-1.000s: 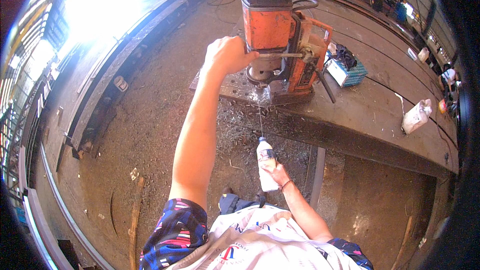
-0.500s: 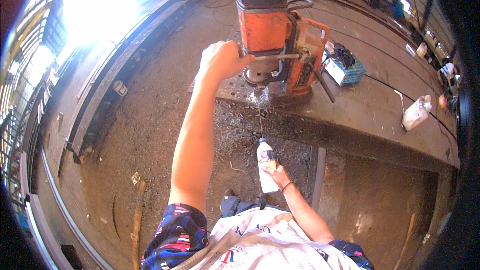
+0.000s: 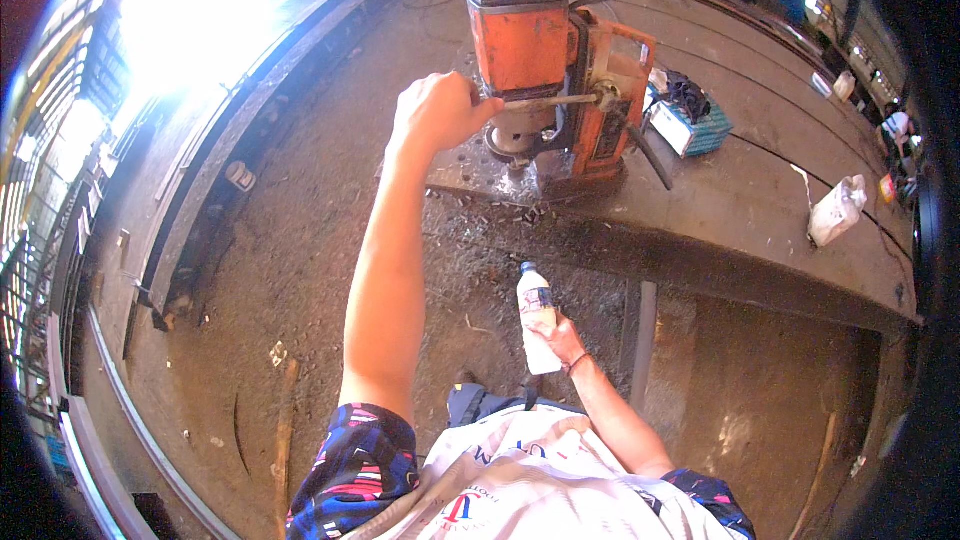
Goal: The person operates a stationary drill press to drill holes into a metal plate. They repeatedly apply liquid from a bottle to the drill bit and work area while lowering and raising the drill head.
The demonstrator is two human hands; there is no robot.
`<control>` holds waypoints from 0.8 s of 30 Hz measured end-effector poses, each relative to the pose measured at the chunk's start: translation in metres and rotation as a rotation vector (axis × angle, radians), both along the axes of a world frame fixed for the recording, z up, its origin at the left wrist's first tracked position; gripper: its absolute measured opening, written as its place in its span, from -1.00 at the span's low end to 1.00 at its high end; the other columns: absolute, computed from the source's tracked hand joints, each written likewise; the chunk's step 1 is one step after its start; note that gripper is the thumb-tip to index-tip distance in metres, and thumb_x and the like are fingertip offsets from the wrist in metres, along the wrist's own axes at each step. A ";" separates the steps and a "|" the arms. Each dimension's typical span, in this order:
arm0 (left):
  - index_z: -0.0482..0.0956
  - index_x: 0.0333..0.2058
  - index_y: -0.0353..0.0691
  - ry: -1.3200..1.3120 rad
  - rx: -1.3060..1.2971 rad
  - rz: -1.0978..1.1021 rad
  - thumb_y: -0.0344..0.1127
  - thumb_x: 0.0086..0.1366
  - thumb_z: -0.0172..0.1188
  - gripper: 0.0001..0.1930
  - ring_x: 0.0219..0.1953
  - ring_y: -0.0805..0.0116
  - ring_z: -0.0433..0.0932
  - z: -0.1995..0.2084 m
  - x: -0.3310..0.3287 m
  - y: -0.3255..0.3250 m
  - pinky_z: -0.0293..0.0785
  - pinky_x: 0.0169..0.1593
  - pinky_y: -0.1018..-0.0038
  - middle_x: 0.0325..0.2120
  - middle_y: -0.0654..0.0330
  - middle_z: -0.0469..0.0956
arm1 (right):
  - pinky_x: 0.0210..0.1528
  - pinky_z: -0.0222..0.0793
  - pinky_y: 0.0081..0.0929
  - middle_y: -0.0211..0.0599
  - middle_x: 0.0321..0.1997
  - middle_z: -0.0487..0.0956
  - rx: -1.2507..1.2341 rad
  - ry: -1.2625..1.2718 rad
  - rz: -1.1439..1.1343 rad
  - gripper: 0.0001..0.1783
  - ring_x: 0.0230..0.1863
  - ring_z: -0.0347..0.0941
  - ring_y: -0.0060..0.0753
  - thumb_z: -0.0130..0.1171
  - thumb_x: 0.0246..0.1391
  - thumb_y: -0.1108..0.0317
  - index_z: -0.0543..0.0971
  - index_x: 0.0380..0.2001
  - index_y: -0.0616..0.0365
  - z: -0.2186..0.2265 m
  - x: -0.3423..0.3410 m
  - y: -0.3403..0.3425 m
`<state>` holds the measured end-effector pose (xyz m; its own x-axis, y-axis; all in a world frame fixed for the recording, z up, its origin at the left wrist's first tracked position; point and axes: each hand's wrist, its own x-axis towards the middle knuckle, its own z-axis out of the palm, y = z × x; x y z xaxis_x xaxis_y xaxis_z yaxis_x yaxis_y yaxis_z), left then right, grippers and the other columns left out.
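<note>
Left hand [image 3: 432, 115] closed in a fist, back of hand toward the viewer; thumb [image 3: 487, 112] stretched out to the right of the curled knuckles. Left forearm [image 3: 385, 260] below that grip, bare, arm reaching far forward, almost straight. Right hand [image 3: 562, 340] well apart, lower and nearer the body, fingers closed round in a grip. Right forearm [image 3: 622, 420] slants down and right from it.

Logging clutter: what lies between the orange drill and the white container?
The head view shows a teal-and-white box, with a black item on top.
</note>
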<state>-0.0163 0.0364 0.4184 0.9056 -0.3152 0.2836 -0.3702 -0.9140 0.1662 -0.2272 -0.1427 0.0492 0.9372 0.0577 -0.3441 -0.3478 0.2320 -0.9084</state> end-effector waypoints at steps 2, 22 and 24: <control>0.69 -0.45 -0.20 -0.013 -0.007 -0.006 0.22 0.15 0.17 -0.48 -0.43 -0.02 0.64 0.000 0.000 0.000 0.53 -0.27 0.19 -0.58 -0.03 0.60 | -0.40 0.57 -0.32 -0.22 -0.35 0.60 0.085 0.062 0.034 -0.59 -0.44 0.60 -0.29 0.30 -0.02 0.31 0.51 -0.08 0.20 -0.008 0.002 -0.005; 0.70 -0.45 -0.17 0.002 0.005 -0.003 0.19 0.10 0.23 -0.52 -0.32 0.02 0.64 0.007 0.017 0.010 0.54 -0.22 0.20 -0.48 -0.01 0.64 | -0.32 0.56 -0.38 -0.29 -0.32 0.61 -0.079 -0.051 0.002 -0.62 -0.39 0.58 -0.38 0.31 0.01 0.26 0.54 -0.11 0.18 0.002 0.001 0.006; 0.70 -0.43 -0.17 -0.011 0.016 0.001 0.21 0.09 0.23 -0.51 -0.30 0.03 0.64 0.006 0.018 0.012 0.55 -0.21 0.20 -0.45 0.01 0.65 | -0.37 0.57 -0.36 -0.30 -0.34 0.60 -0.010 0.008 0.012 -0.61 -0.43 0.58 -0.37 0.32 0.02 0.23 0.53 -0.12 0.18 -0.001 0.001 0.007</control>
<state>0.0018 0.0481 0.4240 0.9028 -0.3192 0.2882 -0.3712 -0.9168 0.1474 -0.2265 -0.1361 0.0483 0.9335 0.0655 -0.3526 -0.3582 0.2189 -0.9076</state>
